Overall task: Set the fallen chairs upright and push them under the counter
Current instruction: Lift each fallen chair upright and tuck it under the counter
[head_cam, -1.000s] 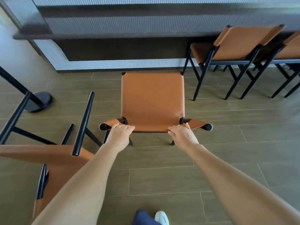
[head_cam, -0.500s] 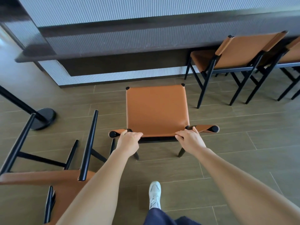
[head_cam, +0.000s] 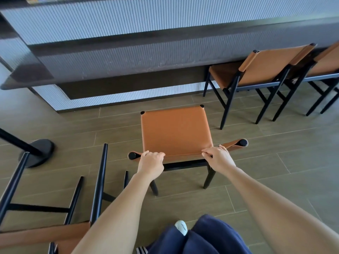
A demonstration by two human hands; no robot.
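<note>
An upright chair with a tan leather seat and black frame stands in front of me, its seat facing the counter. My left hand grips the left end of its backrest top. My right hand grips the right end. A short strip of floor lies between the seat's front and the counter base. A second chair of the same kind lies fallen at my lower left, black legs pointing away from me.
Two more chairs stand tucked at the counter on the right. A black post with a round base stands on the left floor. My foot in a white shoe is below the chair.
The chair has moved forward toward the counter with both hands on its backrest, and I have stepped after it. The fallen chair has not moved.
</note>
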